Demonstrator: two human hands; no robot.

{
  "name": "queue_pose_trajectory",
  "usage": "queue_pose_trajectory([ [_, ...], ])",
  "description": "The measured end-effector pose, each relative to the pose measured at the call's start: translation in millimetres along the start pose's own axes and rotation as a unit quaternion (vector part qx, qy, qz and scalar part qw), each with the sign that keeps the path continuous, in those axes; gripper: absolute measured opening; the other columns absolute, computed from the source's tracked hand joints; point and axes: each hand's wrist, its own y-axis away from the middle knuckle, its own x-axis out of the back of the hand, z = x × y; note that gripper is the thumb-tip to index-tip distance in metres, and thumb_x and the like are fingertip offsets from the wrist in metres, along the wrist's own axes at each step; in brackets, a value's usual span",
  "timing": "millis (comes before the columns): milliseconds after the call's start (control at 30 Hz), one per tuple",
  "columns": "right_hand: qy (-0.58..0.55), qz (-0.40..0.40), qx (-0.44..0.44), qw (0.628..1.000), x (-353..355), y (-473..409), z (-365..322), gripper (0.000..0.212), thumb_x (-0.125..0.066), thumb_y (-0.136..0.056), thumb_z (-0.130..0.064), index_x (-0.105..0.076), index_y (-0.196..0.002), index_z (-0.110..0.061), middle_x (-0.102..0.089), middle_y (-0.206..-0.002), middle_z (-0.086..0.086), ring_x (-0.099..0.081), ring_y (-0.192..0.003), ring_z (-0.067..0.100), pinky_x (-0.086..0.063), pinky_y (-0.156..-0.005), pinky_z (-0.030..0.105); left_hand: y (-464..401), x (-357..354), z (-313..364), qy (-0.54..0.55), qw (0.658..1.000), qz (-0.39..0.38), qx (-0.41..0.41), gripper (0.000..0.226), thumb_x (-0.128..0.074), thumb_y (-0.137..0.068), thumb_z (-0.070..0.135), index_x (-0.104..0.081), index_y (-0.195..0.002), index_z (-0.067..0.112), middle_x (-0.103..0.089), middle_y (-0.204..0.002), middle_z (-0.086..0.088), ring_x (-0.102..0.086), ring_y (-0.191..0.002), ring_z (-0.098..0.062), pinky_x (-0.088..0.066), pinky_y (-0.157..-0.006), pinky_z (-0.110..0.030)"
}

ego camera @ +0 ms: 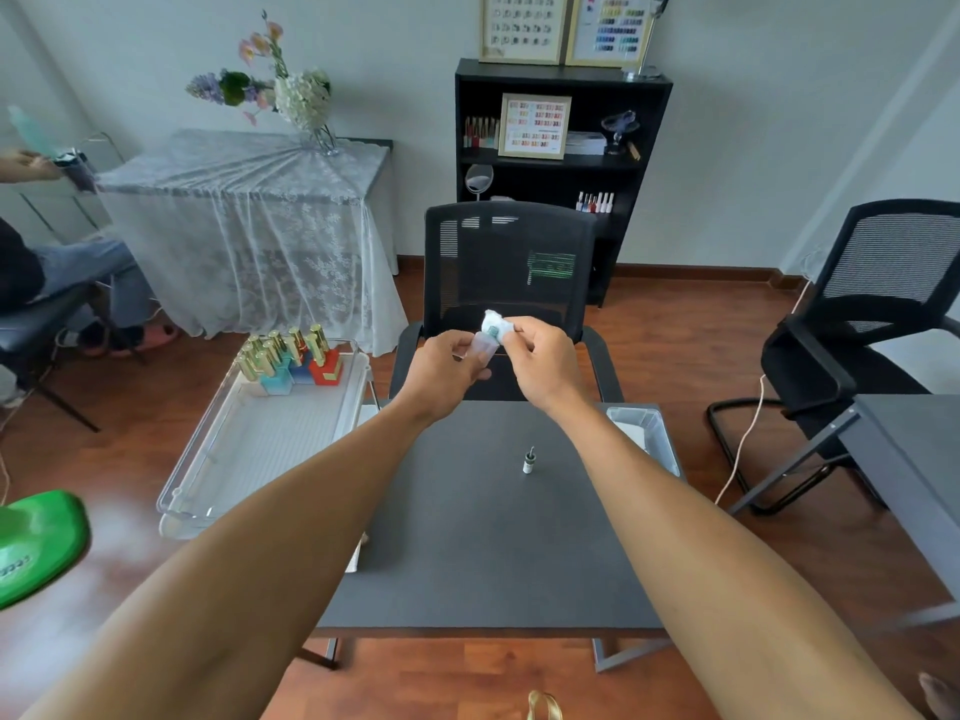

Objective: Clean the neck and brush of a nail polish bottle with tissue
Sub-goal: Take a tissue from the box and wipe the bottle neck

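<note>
Tissue (493, 324) pinched in R hand (540, 356), L hand (447, 363) grips bottle (480, 349); no legible labels.

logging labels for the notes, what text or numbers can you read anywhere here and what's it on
Nothing here can be read.
Framed colour charts on the shelf and on the wall: rows of swatches, any captions too small.
Green object at the left edge: pale marks, too blurred.
Chair back: green striped patch, no letters legible.
Bottle in the left hand and tissue in the right hand: no label visible.
</note>
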Motion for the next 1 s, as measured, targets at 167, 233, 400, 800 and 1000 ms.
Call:
queue_pose_trajectory([
  [167,0.012,0.002,0.005,1.000,-3.8,2.7,-0.9,0.022,-0.055,-0.106,-0.017,-0.075,-0.101,-0.009,-0.058,-0.067,-0.016,-0.057,-0.063,-0.008,-0.038,-0.051,0.007,0.3,0.4,1.8,-0.018,0.999,0.030,-0.003,0.039,-0.069,-0.100,0.044,-0.071,-0.122,0.012,-0.079,-0.099,-0.002,-0.077,-0.092,-0.015,-0.062,-0.095,-0.046],
  [233,0.020,0.007,0.012,1.000,-3.7,4.2,-2.5,0.022,-0.055,-0.106,-0.015,-0.074,-0.098,-0.009,-0.056,-0.064,-0.016,-0.057,-0.060,-0.004,-0.037,-0.050,0.008,-0.3,-0.5,2.3,-0.018,0.999,0.038,0.001,0.034,-0.072,-0.098,0.041,-0.070,-0.116,0.012,-0.079,-0.096,-0.003,-0.076,-0.091,-0.017,-0.062,-0.093,-0.047],
  [400,0.053,0.012,0.025,0.998,-2.7,6.7,-4.7,0.023,-0.054,-0.108,-0.017,-0.076,-0.108,-0.009,-0.068,-0.071,0.001,-0.056,-0.058,0.014,-0.038,-0.048,0.022,-0.5,-3.1,2.0,-0.044,0.996,0.072,-0.008,0.021,-0.080,-0.093,0.030,-0.067,-0.102,0.016,-0.074,-0.093,0.001,-0.071,-0.092,-0.020,-0.057,-0.075,-0.031],
  [800,0.032,0.020,0.012,0.999,17.2,10.9,-11.8,0.025,-0.054,-0.109,-0.017,-0.075,-0.117,-0.006,-0.059,-0.072,-0.015,-0.058,-0.064,-0.009,-0.039,-0.052,0.006,-3.8,-10.1,7.8,0.026,1.000,0.002,-0.015,0.041,-0.064,-0.101,0.051,-0.073,-0.107,0.012,-0.075,-0.088,0.002,-0.070,-0.084,-0.014,-0.059,-0.088,-0.036],
  [1000,0.058,0.030,0.013,0.998,18.8,13.0,-16.2,0.024,-0.055,-0.109,-0.017,-0.075,-0.111,-0.004,-0.055,-0.069,-0.015,-0.053,-0.056,0.003,-0.039,-0.052,0.007,-4.5,-13.2,8.4,-0.008,0.999,0.029,-0.016,0.038,-0.068,-0.100,0.046,-0.077,-0.113,0.012,-0.069,-0.088,0.004,-0.060,-0.079,-0.012,-0.056,-0.077,-0.034],
])
